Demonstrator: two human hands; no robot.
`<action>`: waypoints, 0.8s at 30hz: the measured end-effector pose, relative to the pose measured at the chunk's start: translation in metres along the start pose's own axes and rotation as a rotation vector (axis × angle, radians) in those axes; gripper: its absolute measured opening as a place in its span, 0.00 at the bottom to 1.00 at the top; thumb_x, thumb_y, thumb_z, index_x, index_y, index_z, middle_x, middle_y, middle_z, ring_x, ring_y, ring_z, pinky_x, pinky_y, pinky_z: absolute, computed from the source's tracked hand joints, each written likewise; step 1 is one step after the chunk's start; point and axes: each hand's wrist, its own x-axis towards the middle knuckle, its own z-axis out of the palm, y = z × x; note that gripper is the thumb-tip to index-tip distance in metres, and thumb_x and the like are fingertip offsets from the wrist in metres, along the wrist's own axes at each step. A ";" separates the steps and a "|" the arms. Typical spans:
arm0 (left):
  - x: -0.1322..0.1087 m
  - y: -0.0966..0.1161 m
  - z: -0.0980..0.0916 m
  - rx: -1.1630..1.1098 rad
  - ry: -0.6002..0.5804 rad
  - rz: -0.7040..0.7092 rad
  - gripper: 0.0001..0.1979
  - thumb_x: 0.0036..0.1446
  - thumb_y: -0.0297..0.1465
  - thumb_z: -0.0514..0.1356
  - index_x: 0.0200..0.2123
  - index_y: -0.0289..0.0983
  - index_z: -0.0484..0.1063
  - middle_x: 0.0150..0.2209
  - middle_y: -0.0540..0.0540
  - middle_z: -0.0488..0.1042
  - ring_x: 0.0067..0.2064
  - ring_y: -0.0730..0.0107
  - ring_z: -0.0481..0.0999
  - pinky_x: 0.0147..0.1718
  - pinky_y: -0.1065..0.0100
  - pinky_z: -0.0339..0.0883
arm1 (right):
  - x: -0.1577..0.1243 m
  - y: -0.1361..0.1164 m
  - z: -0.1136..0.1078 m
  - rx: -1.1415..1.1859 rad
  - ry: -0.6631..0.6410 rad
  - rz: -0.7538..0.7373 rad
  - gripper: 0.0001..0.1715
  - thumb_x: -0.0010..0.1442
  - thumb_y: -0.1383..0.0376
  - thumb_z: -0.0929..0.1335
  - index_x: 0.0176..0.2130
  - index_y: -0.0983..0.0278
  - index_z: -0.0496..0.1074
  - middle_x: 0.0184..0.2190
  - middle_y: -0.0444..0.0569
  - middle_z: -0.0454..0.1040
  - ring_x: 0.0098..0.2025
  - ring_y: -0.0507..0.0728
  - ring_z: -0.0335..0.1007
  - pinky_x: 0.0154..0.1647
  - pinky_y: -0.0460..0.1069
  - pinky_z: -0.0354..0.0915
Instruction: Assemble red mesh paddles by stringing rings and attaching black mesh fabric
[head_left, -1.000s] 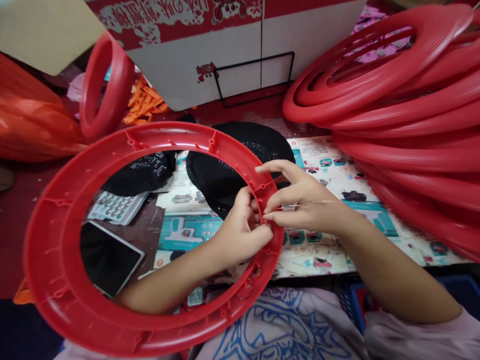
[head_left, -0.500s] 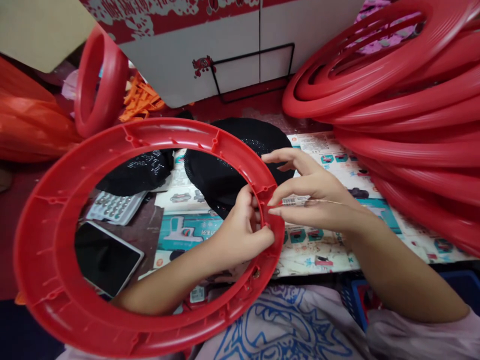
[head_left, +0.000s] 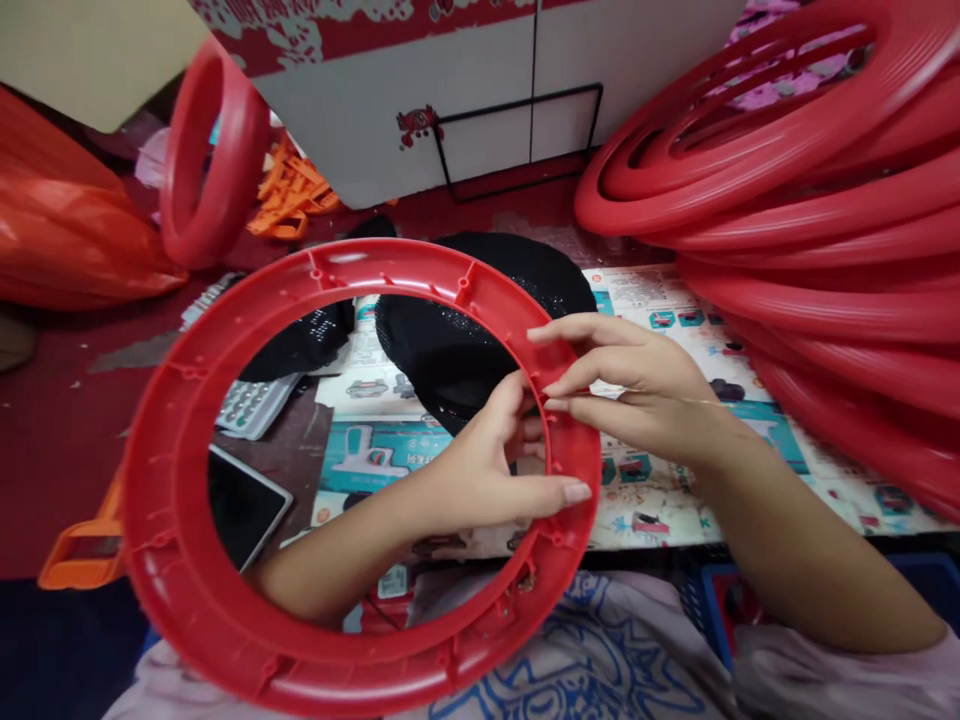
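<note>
A large red plastic ring (head_left: 154, 480), its ribbed hollow side with small posts facing me, is held tilted before my body. My left hand (head_left: 499, 465) reaches through the middle and grips the right-hand part of the ring, thumb on its face and fingers curled behind the inner rim. My right hand (head_left: 630, 385) touches the same part with thumb and fingertips pinched together. From it a thin, pale stick or strand (head_left: 705, 402) runs back over the wrist; its front end is hidden by the fingers.
Several red rings (head_left: 825, 260) are stacked at right. Black fabric pieces (head_left: 517, 270) lie on a printed sheet (head_left: 360, 445). Behind stands a white box (head_left: 480, 120). A calculator (head_left: 259, 405), a phone (head_left: 244, 505), orange plastic parts (head_left: 289, 190) and an orange bag (head_left: 67, 210) are at left.
The red ring has shifted right and turned in my left hand, whose thumb now stretches farther over it. My right hand stays beside the rim; the stick's printed label is now hidden.
</note>
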 end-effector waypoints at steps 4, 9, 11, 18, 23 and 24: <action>0.005 -0.001 0.005 -0.078 0.153 0.077 0.23 0.57 0.26 0.63 0.52 0.42 0.60 0.47 0.49 0.68 0.43 0.75 0.73 0.40 0.76 0.71 | 0.001 -0.001 0.005 0.058 -0.020 0.009 0.06 0.54 0.74 0.72 0.32 0.63 0.76 0.44 0.47 0.76 0.45 0.49 0.74 0.47 0.43 0.70; 0.003 -0.003 0.004 0.134 0.217 0.041 0.21 0.55 0.23 0.59 0.51 0.40 0.57 0.43 0.49 0.67 0.39 0.75 0.70 0.34 0.76 0.68 | 0.003 0.000 0.005 0.136 -0.006 0.034 0.04 0.51 0.71 0.75 0.30 0.64 0.77 0.40 0.45 0.77 0.39 0.48 0.74 0.40 0.42 0.69; 0.000 -0.002 0.002 0.260 0.179 0.007 0.26 0.54 0.22 0.58 0.54 0.41 0.54 0.44 0.48 0.65 0.36 0.76 0.68 0.31 0.76 0.66 | 0.003 0.000 0.002 0.145 0.018 0.023 0.05 0.50 0.70 0.76 0.30 0.62 0.79 0.42 0.46 0.76 0.42 0.50 0.74 0.43 0.45 0.70; -0.004 0.006 0.002 0.337 -0.031 -0.158 0.27 0.53 0.24 0.57 0.54 0.40 0.50 0.37 0.51 0.60 0.35 0.74 0.65 0.30 0.73 0.64 | 0.002 0.000 -0.002 0.143 0.012 0.034 0.04 0.54 0.69 0.74 0.33 0.59 0.79 0.52 0.47 0.72 0.56 0.57 0.67 0.56 0.55 0.66; -0.008 0.002 0.003 0.428 -0.061 -0.254 0.23 0.57 0.27 0.58 0.53 0.39 0.52 0.39 0.49 0.61 0.35 0.72 0.65 0.32 0.69 0.66 | 0.001 0.001 0.001 0.162 -0.051 0.044 0.06 0.54 0.72 0.72 0.32 0.62 0.78 0.58 0.49 0.64 0.62 0.58 0.61 0.62 0.56 0.63; -0.009 0.003 0.004 0.393 -0.059 -0.261 0.23 0.57 0.28 0.58 0.54 0.40 0.52 0.39 0.49 0.62 0.36 0.72 0.66 0.33 0.69 0.66 | 0.001 0.001 0.001 0.178 -0.051 0.052 0.06 0.55 0.73 0.72 0.32 0.62 0.77 0.60 0.49 0.62 0.63 0.58 0.61 0.62 0.56 0.62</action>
